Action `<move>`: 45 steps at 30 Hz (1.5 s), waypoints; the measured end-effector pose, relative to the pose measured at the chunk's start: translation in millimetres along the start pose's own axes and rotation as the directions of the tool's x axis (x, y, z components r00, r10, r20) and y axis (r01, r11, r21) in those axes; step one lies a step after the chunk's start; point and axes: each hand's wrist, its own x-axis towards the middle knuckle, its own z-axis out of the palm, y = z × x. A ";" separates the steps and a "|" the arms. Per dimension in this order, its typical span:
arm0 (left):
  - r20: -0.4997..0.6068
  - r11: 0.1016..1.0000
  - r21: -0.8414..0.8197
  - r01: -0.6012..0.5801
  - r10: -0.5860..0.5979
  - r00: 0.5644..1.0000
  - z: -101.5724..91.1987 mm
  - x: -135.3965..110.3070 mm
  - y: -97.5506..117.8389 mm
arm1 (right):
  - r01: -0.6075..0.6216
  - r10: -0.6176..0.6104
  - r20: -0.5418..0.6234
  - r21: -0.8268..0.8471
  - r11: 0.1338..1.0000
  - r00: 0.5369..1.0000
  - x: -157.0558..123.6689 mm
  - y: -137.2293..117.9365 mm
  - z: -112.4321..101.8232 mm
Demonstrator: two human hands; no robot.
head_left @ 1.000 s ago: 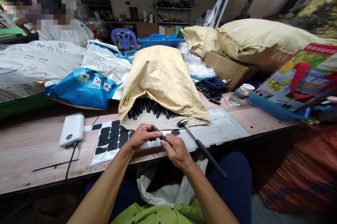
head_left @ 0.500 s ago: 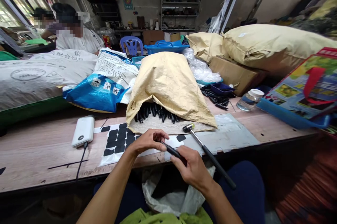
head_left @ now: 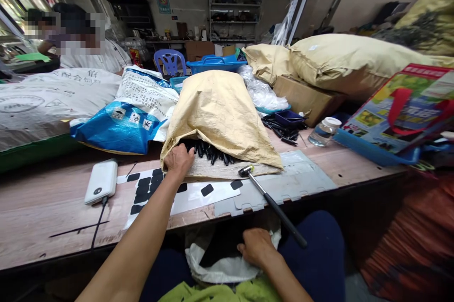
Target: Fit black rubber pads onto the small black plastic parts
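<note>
My left hand (head_left: 180, 159) reaches into the open mouth of a tan woven sack (head_left: 222, 108), its fingertips hidden among black pen-shaped pieces (head_left: 214, 153). The thumb points up at the sack's edge. Lower down, my right hand (head_left: 258, 246) hangs over a white bag (head_left: 213, 269) between the legs, its fingers curled; whatever it holds, if anything, is hidden. A small hammer (head_left: 264, 193) with a black handle lies on the table, its grip jutting past the front edge. White sheets with black rounded stickers (head_left: 144, 191) lie beside the left forearm.
A white power bank (head_left: 102, 181) with a cable sits at the left. Blue-and-white (head_left: 120, 122) and white sacks (head_left: 46, 108) stand behind it. To the right are a grey mat (head_left: 301, 179), loose black pieces (head_left: 280, 129), a clear jar (head_left: 323, 132) and a blue tray (head_left: 383, 151). Two people sit far left.
My left hand has left the black pen-shaped piece and moved up-left into the sack. My right hand has dropped to the white bag; the piece it held is out of sight.
</note>
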 end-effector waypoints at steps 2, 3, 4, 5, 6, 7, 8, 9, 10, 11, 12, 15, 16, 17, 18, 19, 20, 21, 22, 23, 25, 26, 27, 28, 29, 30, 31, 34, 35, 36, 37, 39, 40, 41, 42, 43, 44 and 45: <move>0.046 0.998 0.034 0.053 -0.055 0.997 -0.4 7.6 1.1 | 0.003 -0.003 0.010 -0.006 1.000 1.000 -2.5 -4.8 0.1; 0.051 0.997 0.036 0.066 -0.068 0.996 -0.9 10.5 0.8 | 0.016 -0.016 0.009 0.000 1.000 1.000 -5.9 -6.2 -2.4; 0.050 0.997 0.033 0.073 -0.075 0.996 -1.5 12.5 -0.1 | 0.045 -0.045 0.005 0.019 0.999 0.999 -10.3 -6.9 -6.9; 0.048 0.997 0.027 0.076 -0.077 0.996 -2.5 13.2 -1.5 | 0.090 -0.090 -0.007 0.058 0.994 0.996 -15.5 -7.0 -13.5; 0.047 0.997 0.020 0.074 -0.075 0.996 -3.5 12.3 -3.4 | 0.151 -0.149 -0.026 0.120 0.981 0.988 -21.0 -6.4 -22.0; 0.046 0.998 0.011 0.063 -0.064 0.997 -4.7 9.7 -5.6 | 0.224 -0.216 -0.063 0.204 0.953 0.974 -26.4 -5.1 -32.1; 0.040 0.999 -0.002 0.039 -0.039 0.998 -5.7 5.0 -8.3 | 0.298 -0.275 -0.118 0.297 0.907 0.954 -31.1 -2.9 -43.3; 0.027 1.000 -0.023 0.003 -0.003 1.000 -6.4 -1.9 -11.1 | 0.364 -0.321 -0.172 0.385 0.848 0.931 -34.7 0.1 -54.9; 0.010 0.997 -0.056 -0.051 0.052 0.999 -6.6 -10.8 -13.9 | 0.410 -0.328 -0.253 0.441 0.798 0.910 -36.8 4.2 -65.9; -0.013 0.987 -0.104 -0.121 0.120 0.993 -5.9 -21.5 -16.3 | 0.431 -0.294 -0.344 0.449 0.783 0.892 -37.1 9.1 -75.7; -0.037 0.966 -0.165 -0.201 0.198 0.979 -4.4 -33.7 -18.2 | 0.416 -0.205 -0.462 0.420 0.807 0.863 -35.5 14.7 -83.6; -0.020 0.812 -0.356 -0.462 0.488 0.873 4.5 -72.3 -18.6 | 0.203 0.050 -0.707 0.269 0.941 0.705 -22.1 32.8 -93.4; -0.004 0.770 -0.369 -0.521 0.559 0.829 8.1 -83.4 -17.1 | 0.126 0.075 -0.718 0.222 0.967 0.692 -16.3 37.9 -92.8; 0.010 0.746 -0.362 -0.559 0.603 0.798 11.6 -92.6 -15.0 | 0.060 0.086 -0.711 0.178 0.982 0.698 -10.7 41.8 -91.1; 0.025 0.732 -0.352 -0.583 0.631 0.776 14.6 -99.6 -12.7 | 0.012 0.092 -0.693 0.144 0.990 0.715 -5.9 44.6 -89.0; 0.037 0.724 -0.345 -0.598 0.647 0.762 17.0 -104.3 -10.4 | -0.020 0.098 -0.676 0.122 0.992 0.730 -2.0 46.2 -86.9; 0.045 0.720 -0.343 -0.604 0.655 0.755 18.7 -107.0 -8.5 | -0.040 0.104 -0.664 0.111 0.993 0.741 0.8 46.7 -85.1; 0.049 0.717 -0.347 -0.605 0.658 0.751 19.8 -108.0 -6.9 | -0.047 0.109 -0.657 0.111 0.993 0.746 2.5 46.3 -83.7; 0.052 0.713 -0.357 -0.603 0.660 0.749 20.5 -107.8 -5.6 | -0.045 0.113 -0.654 0.120 0.992 0.748 3.1 45.3 -82.6; 0.056 0.709 -0.370 -0.600 0.662 0.748 21.1 -106.8 -4.5 | -0.034 0.116 -0.654 0.137 0.990 0.747 2.8 43.8 -81.7; 0.066 0.703 -0.400 -0.588 0.662 0.747 22.7 -104.4 -2.9 | 0.010 0.127 -0.661 0.199 0.980 0.740 0.1 39.9 -80.3; 0.072 0.702 -0.416 -0.577 0.659 0.749 23.8 -103.5 -2.2 | 0.050 0.131 -0.664 0.246 0.968 0.736 -2.1 37.5 -79.6; 0.080 0.704 -0.432 -0.564 0.653 0.753 25.2 -102.8 -1.7 | 0.102 0.132 -0.664 0.301 0.948 0.736 -4.7 35.0 -78.9; 0.088 0.708 -0.447 -0.546 0.643 0.761 26.7 -102.3 -1.2 | 0.160 0.129 -0.660 0.359 0.919 0.740 -7.6 32.1 -78.3; 0.099 0.714 -0.461 -0.527 0.632 0.769 28.0 -102.0 -1.0 | 0.217 0.124 -0.652 0.416 0.883 0.748 -10.6 29.1 -77.8; 0.111 0.719 -0.474 -0.508 0.621 0.776 29.0 -101.6 -0.9 | 0.264 0.117 -0.642 0.466 0.844 0.758 -13.4 25.8 -77.6; 0.125 0.723 -0.487 -0.491 0.614 0.780 29.5 -101.2 -0.9 | 0.300 0.112 -0.633 0.506 0.809 0.766 -15.9 22.5 -77.6; 0.166 0.730 -0.512 -0.453 0.602 0.781 28.2 -99.2 -0.7 | 0.360 0.088 -0.638 0.536 0.764 0.765 -20.4 13.0 -78.2; 0.181 0.735 -0.515 -0.442 0.597 0.782 27.1 -98.5 -0.3 | 0.384 0.067 -0.658 0.516 0.766 0.750 -20.7 10.4 -78.2; 0.196 0.741 -0.516 -0.430 0.590 0.783 25.8 -97.8 0.2 | 0.414 0.037 -0.684 0.482 0.772 0.728 -20.6 8.1 -77.8; 0.211 0.748 -0.516 -0.417 0.583 0.785 24.5 -97.3 0.9 | 0.445 0.003 -0.711 0.443 0.778 0.703 -20.3 6.2 -77.2; 0.230 0.759 -0.519 -0.394 0.568 0.791 22.5 -96.8 2.5 | 0.491 -0.057 -0.752 0.369 0.789 0.656 -19.5 3.6 -74.9; 0.232 0.760 -0.522 -0.386 0.562 0.794 21.8 -96.8 3.2 | 0.496 -0.074 -0.761 0.343 0.798 0.645 -19.2 2.8 -73.5; 0.231 0.762 -0.525 -0.379 0.556 0.798 21.4 -96.9 3.8 | 0.488 -0.083 -0.761 0.324 0.810 0.643 -18.9 2.3 -72.2; 0.229 0.765 -0.525 -0.374 0.550 0.803 21.2 -97.1 4.3 | 0.474 -0.086 -0.757 0.312 0.823 0.647 -18.8 2.0 -71.1; 0.227 0.767 -0.524 -0.370 0.544 0.807 21.1 -97.4 4.6 | 0.460 -0.087 -0.752 0.302 0.835 0.653 -18.8 1.8 -70.5; 0.226 0.770 -0.522 -0.367 0.540 0.811 21.2 -97.5 4.6 | 0.451 -0.089 -0.749 0.295 0.842 0.657 -18.9 1.4 -70.4; 0.226 0.771 -0.522 -0.364 0.537 0.813 21.3 -97.7 4.6 | 0.449 -0.093 -0.747 0.291 0.845 0.658 -19.2 0.8 -70.9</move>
